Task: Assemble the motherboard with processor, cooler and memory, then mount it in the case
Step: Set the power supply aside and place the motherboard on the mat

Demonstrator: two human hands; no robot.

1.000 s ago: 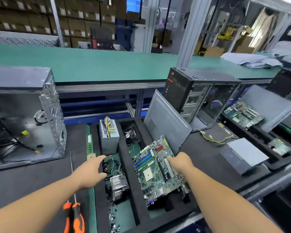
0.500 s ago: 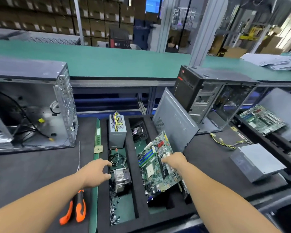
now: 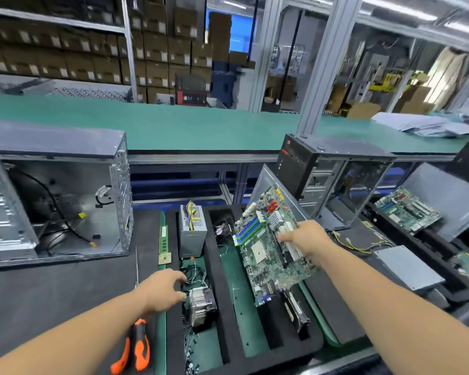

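Green motherboard [image 3: 268, 250] tilted, gripped by right hand [image 3: 306, 236]; left hand [image 3: 160, 289] loose-fingered by one cooler [image 3: 201, 304].

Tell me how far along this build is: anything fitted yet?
Nothing is fitted yet. In hand: the right hand holds the motherboard tilted above the foam tray, its processor socket bare. The left hand reaches for the cooler, no grip yet. Left to do: the processor and memory stick lie on the mat, and the open case holds only cables.
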